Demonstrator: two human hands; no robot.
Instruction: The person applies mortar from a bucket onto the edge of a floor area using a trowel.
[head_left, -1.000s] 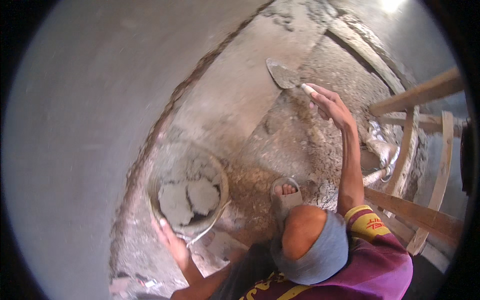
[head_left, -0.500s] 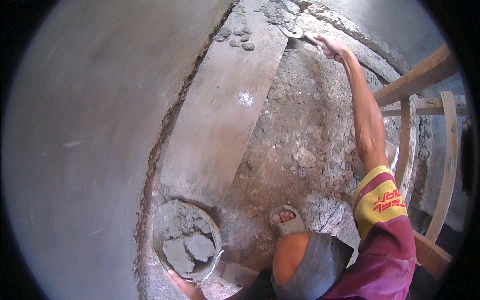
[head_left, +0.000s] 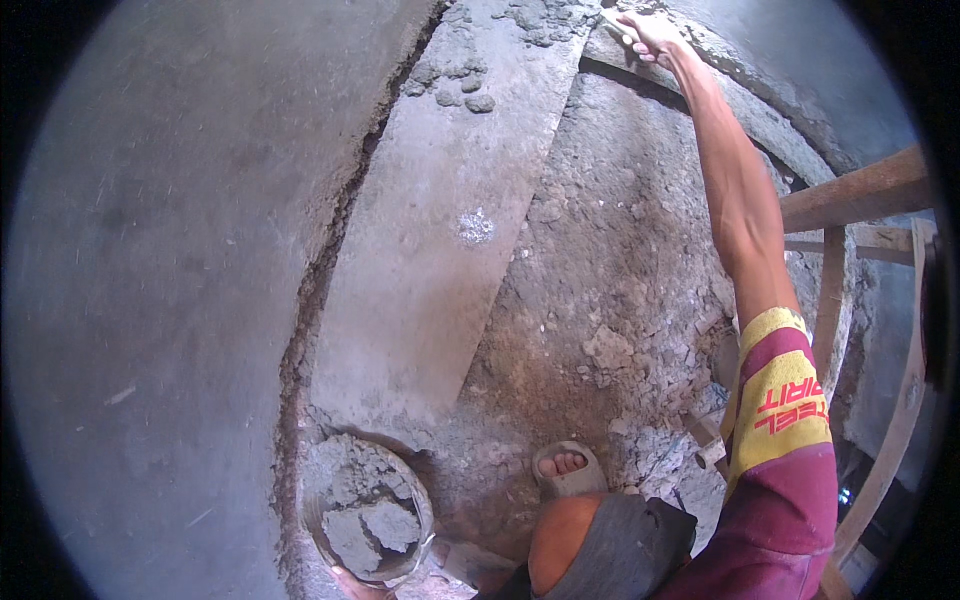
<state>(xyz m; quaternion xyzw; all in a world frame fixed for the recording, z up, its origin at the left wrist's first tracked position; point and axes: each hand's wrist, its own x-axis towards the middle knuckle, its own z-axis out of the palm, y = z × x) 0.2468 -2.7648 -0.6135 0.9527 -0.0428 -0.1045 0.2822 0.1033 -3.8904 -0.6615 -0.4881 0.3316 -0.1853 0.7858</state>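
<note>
My right hand (head_left: 652, 38), arm stretched far forward, is closed around the handle of a trowel (head_left: 612, 20). Its blade can hardly be made out at the top edge of the picture. Beside it, wet mortar (head_left: 540, 18) lies in lumps on the far end of a long flat board (head_left: 400, 280). At the lower left stands a round bucket (head_left: 428, 510) holding grey mortar (head_left: 365, 500). My left hand (head_left: 358, 588) grips the bucket's near rim; only some of its fingers show, the rest being cut off by the lower edge.
A smooth grey wall (head_left: 180, 280) rises along the left, with a rough gap beside the board. Rubble and dirt (head_left: 610, 250) cover the ground to the right. Wooden bars (head_left: 860, 190) stand at the right. My sandalled foot (head_left: 568, 468) is near the bucket.
My right hand has moved a little farther forward with the trowel, whose blade showed clearly before. The view has shifted slightly; my left hand stays at the bucket.
</note>
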